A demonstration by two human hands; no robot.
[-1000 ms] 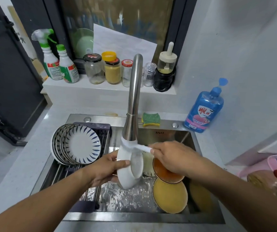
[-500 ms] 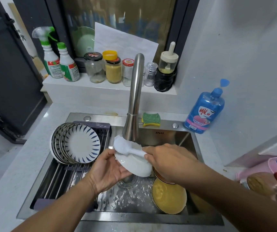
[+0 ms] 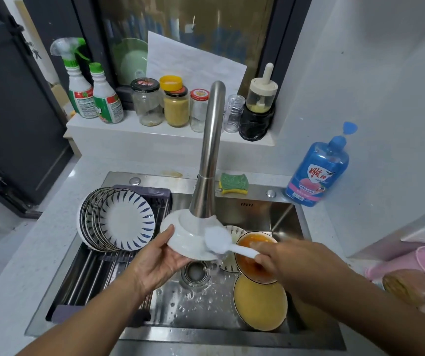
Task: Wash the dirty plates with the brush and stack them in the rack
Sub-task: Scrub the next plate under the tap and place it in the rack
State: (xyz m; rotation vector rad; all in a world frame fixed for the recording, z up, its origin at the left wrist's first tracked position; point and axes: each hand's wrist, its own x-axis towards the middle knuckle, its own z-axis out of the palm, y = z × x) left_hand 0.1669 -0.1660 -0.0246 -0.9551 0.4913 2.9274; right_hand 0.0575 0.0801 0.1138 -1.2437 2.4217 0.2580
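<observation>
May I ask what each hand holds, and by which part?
Left hand grips the white plate by its rim; right hand holds the brush by its handle.

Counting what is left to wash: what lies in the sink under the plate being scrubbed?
Below the held plate the drain shows. Beside it lie a patterned plate, an orange-smeared plate and a yellow-smeared plate. The brush and right hand cover parts of them.

Left hand [image 3: 160, 262] palm-up, thumb on plate [image 3: 184, 240] rim, fingers beneath. Right hand [image 3: 289, 263] knuckles-up, fingers curled round brush [image 3: 229, 246] handle.
</observation>
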